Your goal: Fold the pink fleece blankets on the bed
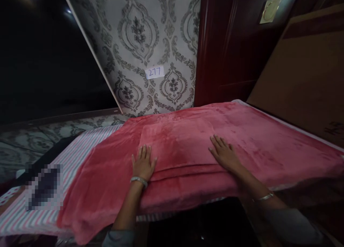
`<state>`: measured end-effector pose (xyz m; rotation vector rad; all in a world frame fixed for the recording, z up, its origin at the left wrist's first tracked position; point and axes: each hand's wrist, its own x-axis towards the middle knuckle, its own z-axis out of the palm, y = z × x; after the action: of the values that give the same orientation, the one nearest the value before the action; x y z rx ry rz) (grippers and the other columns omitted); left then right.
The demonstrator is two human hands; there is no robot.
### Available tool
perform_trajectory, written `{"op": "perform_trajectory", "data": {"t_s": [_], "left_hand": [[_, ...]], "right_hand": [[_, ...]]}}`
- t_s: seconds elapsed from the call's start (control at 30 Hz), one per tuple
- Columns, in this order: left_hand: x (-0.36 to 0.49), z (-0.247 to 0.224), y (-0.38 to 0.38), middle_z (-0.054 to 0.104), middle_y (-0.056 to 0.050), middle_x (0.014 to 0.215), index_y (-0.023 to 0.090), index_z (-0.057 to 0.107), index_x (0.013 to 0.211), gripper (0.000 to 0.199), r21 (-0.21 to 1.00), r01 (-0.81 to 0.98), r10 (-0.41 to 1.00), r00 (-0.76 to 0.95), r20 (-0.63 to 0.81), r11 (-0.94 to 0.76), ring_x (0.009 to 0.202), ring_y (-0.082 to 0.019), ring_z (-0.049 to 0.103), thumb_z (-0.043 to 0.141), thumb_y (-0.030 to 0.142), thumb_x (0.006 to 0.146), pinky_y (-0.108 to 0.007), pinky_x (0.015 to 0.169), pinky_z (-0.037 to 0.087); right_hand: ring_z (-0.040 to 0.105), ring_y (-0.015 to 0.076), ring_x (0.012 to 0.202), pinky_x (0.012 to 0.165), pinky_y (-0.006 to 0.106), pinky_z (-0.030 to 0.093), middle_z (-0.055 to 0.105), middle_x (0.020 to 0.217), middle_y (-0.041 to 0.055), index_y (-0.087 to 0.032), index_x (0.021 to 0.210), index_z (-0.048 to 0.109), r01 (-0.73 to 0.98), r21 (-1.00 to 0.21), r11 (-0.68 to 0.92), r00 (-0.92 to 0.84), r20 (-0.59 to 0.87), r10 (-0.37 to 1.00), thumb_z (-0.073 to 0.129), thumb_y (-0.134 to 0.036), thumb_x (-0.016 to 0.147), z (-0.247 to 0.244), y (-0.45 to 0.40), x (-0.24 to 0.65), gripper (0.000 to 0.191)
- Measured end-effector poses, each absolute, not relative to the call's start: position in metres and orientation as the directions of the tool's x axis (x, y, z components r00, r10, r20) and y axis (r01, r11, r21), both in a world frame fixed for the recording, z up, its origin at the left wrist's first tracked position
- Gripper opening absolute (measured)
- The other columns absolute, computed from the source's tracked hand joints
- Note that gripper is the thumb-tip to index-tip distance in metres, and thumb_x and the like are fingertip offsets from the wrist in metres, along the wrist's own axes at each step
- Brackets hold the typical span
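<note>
A plush pink-red blanket point(263, 136) is spread over a table-height surface. On it lies a folded piece of the same plush fabric point(177, 143), with layered folds along its near edge. My left hand point(143, 164) rests flat on the left side of the folded piece, fingers stretched out and pointing away from me. My right hand point(224, 154) lies palm down at its right edge, fingers spread. Neither hand grips anything. Each wrist wears a bracelet.
A striped cloth point(88, 139) shows under the blanket at the left, with a blurred-out item on it. A large dark screen point(48, 61) stands at the back left. A big cardboard box point(303, 75) leans at the right. Patterned wallpaper carries a "277" label point(154, 72).
</note>
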<state>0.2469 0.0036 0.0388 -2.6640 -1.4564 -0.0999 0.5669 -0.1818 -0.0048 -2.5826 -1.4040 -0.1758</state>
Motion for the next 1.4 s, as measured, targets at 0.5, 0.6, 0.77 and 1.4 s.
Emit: {"op": "perform_trajectory", "data": {"t_s": [0.5, 0.6, 0.77, 1.4], "left_hand": [[0.338, 0.075, -0.017, 0.023, -0.008, 0.165, 0.022, 0.029, 0.156, 0.06, 0.088, 0.576, 0.582, 0.809, 0.077, -0.813, 0.153, -0.026, 0.019, 0.037, 0.041, 0.1, -0.06, 0.123, 0.017], [0.349, 0.051, -0.016, 0.021, -0.007, 0.166, 0.023, 0.028, 0.157, 0.062, 0.096, 0.555, 0.559, 0.829, 0.02, -0.826, 0.153, -0.027, 0.017, 0.031, 0.048, 0.1, -0.064, 0.122, 0.013], [0.342, 0.037, -0.013, 0.021, -0.007, 0.166, 0.024, 0.028, 0.157, 0.064, 0.1, 0.557, 0.563, 0.824, 0.058, -0.825, 0.153, -0.027, 0.017, 0.028, 0.053, 0.1, -0.063, 0.122, 0.012], [0.273, 0.101, 0.055, 0.024, -0.012, 0.164, 0.022, 0.032, 0.155, 0.06, -0.005, 0.809, 0.809, 0.587, 0.013, -0.587, 0.153, -0.028, 0.019, 0.032, 0.046, 0.1, -0.06, 0.121, 0.02]], "right_hand": [[0.028, 0.0287, 0.147, 0.115, 0.053, 0.029, 0.034, 0.159, 0.01, -0.021, 0.151, 0.043, 0.965, -0.098, -0.245, 0.263, 0.294, 0.919, 0.033, -0.028, 0.1, 0.044, -0.089, 0.499, 0.053], [0.027, 0.0285, 0.148, 0.116, 0.053, 0.027, 0.033, 0.16, 0.0087, -0.022, 0.152, 0.043, 0.964, -0.075, -0.253, 0.264, 0.268, 0.927, 0.034, -0.029, 0.1, 0.026, -0.087, 0.494, 0.053], [0.028, 0.0286, 0.147, 0.116, 0.054, 0.026, 0.032, 0.16, 0.0082, -0.022, 0.151, 0.043, 0.967, -0.051, -0.249, 0.253, 0.306, 0.918, 0.033, -0.028, 0.1, 0.013, -0.09, 0.499, 0.053], [0.029, 0.0287, 0.147, 0.117, 0.057, 0.023, 0.038, 0.157, 0.0118, -0.023, 0.15, 0.046, 0.966, -0.195, -0.172, 0.217, 0.237, 0.947, 0.036, -0.03, 0.1, 0.043, -0.08, 0.481, 0.051]]}}
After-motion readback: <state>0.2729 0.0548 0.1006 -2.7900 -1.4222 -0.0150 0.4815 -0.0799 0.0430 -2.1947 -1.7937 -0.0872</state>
